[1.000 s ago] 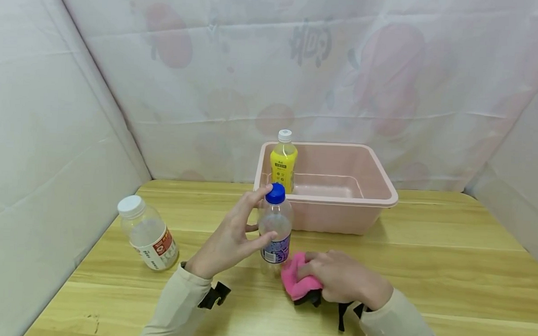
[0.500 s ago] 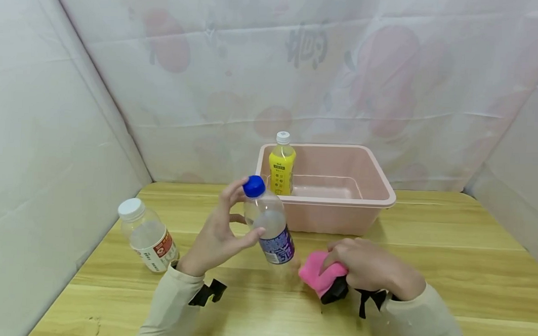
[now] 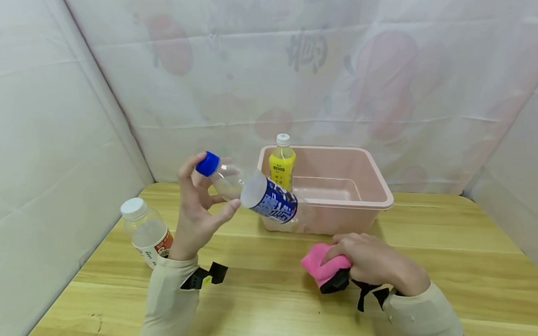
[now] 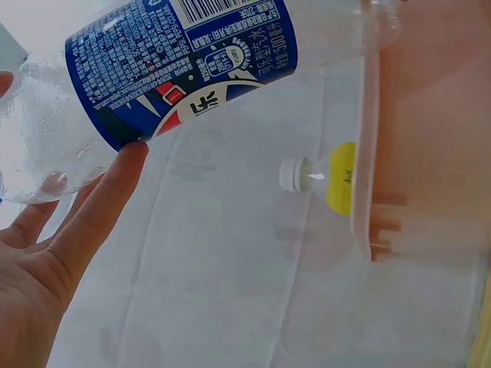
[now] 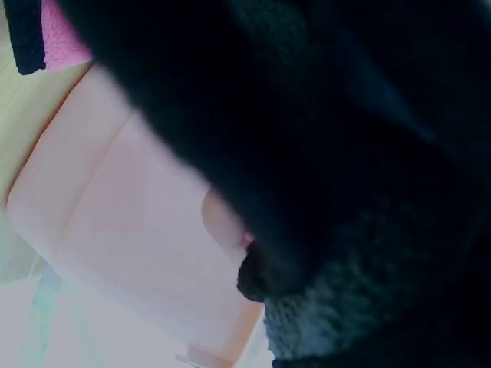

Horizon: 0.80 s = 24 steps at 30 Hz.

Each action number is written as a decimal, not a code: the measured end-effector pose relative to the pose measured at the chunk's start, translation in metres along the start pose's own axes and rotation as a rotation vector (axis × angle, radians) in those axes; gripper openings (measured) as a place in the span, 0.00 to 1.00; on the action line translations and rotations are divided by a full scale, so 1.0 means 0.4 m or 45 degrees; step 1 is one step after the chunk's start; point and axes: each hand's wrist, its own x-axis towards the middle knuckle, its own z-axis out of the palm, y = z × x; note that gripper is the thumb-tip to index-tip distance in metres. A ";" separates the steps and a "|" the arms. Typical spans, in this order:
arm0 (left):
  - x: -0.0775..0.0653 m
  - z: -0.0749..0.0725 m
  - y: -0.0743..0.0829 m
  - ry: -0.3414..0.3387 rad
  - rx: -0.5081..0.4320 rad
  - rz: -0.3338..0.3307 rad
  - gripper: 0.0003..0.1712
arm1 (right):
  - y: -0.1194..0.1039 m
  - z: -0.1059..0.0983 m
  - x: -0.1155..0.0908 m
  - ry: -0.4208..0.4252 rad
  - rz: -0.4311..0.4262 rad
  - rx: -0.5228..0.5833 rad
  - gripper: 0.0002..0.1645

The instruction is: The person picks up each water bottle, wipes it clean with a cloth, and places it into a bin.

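My left hand holds a clear plastic bottle with a blue cap and blue label. The bottle is tilted well over above the table, cap toward the upper left, its base overlapping the front of the pink tub. In the left wrist view a straight finger reaches the edge of the bottle's label. My right hand grips a bunched pink and black cloth close over the table, right of the bottle. Dark fabric covers most of the right wrist view.
A yellow-labelled bottle with a white cap stands inside the tub at its left end. At the left of the wooden table is a wide clear bottle with a white lid, partly behind my left wrist. Fabric walls enclose the table.
My left hand has raised the blue-capped bottle and tipped it from upright, its cap swinging up and left. My right hand with the cloth has moved right, away from the bottle.
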 end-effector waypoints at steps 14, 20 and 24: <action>0.017 0.026 -0.115 0.275 -0.352 -0.249 0.49 | 0.005 -0.014 -0.005 0.041 -0.012 -0.028 0.34; 0.014 0.026 -0.145 0.298 -0.273 -0.309 0.45 | 0.003 -0.016 -0.004 0.070 -0.035 -0.044 0.33; 0.011 0.029 -0.159 0.278 -0.202 -0.322 0.45 | 0.002 -0.018 -0.002 0.063 -0.041 -0.057 0.32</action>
